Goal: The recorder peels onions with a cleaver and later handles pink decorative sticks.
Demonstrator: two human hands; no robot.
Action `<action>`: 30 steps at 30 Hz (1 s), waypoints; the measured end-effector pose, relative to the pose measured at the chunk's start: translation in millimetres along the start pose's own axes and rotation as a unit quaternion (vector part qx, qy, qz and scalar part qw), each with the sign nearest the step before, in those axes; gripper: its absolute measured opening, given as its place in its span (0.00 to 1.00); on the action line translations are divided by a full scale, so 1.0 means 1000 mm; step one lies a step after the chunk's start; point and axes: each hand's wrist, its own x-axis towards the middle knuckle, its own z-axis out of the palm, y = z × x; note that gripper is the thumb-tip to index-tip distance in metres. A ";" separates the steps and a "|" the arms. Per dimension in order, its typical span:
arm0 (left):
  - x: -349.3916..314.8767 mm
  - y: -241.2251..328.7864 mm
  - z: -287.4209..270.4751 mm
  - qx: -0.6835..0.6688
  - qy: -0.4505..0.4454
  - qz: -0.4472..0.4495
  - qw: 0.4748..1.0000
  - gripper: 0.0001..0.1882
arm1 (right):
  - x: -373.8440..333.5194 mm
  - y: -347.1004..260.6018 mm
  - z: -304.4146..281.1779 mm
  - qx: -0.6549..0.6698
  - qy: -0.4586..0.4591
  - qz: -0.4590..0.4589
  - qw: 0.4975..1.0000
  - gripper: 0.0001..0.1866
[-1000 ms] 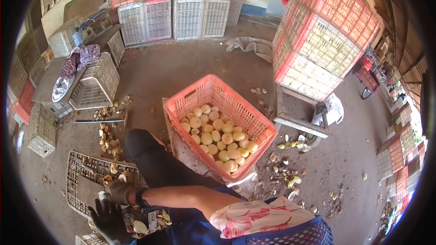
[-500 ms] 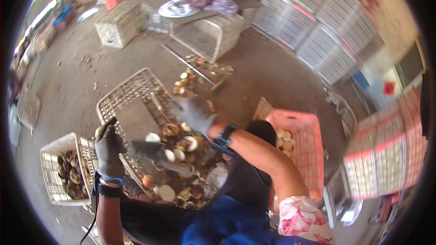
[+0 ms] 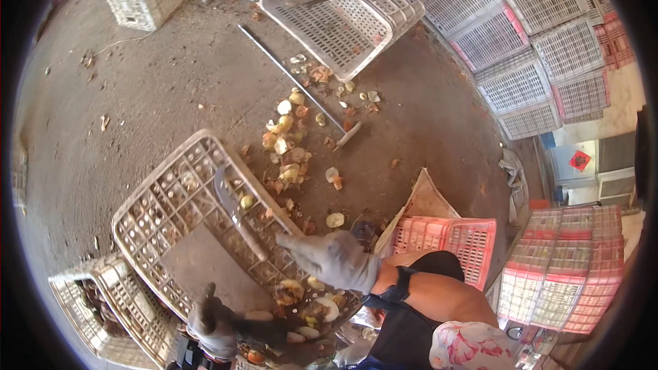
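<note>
My right hand (image 3: 332, 255), in a grey glove, reaches over the right rim of an upturned white plastic crate (image 3: 127, 223). Its fingers stretch leftward with nothing visible in them, close to the handle end of a curved knife (image 3: 236, 218) lying on the crate. A flat brown board (image 3: 209, 267) also rests there. Low in the picture, my gloved left hand (image 3: 216, 323) is blurred beside the board's near edge. Next to it is a dark, flat, cleaver-like blade (image 3: 266, 331); whether I touch it cannot be told. Cut onions (image 3: 329, 310) and peel lie to its right.
Onion pieces (image 3: 281, 144) litter the floor beyond the crate, beside a long-handled scraper (image 3: 295, 82). A pink crate (image 3: 473, 247) stands at my right. Another white crate (image 3: 75, 288) sits at left. Stacked crates (image 3: 517, 89) line the right side.
My view has tilted and shifted. My left hand has come down nearer the board's near edge. The right hand has moved from beside the knife handle to the right, over the crate's rim.
</note>
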 end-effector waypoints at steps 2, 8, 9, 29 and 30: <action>0.008 0.005 0.000 -0.022 -0.040 -0.046 0.998 0.29 | 0.008 0.001 0.005 0.020 -0.030 0.028 0.999 0.23; 0.020 0.035 0.018 0.212 0.011 0.148 0.966 0.26 | 0.008 -0.007 0.007 0.075 -0.061 0.069 0.993 0.28; -0.005 0.013 0.016 0.193 0.018 0.053 0.980 0.25 | 0.007 -0.010 0.011 0.083 -0.053 0.065 0.993 0.29; -0.072 0.357 0.093 0.259 -0.276 -0.060 0.924 0.18 | -0.179 -0.028 -0.244 0.095 -0.119 0.225 0.962 0.22; -0.071 0.363 0.104 0.264 -0.288 -0.060 0.919 0.18 | -0.193 -0.031 -0.246 0.008 -0.131 0.165 0.978 0.21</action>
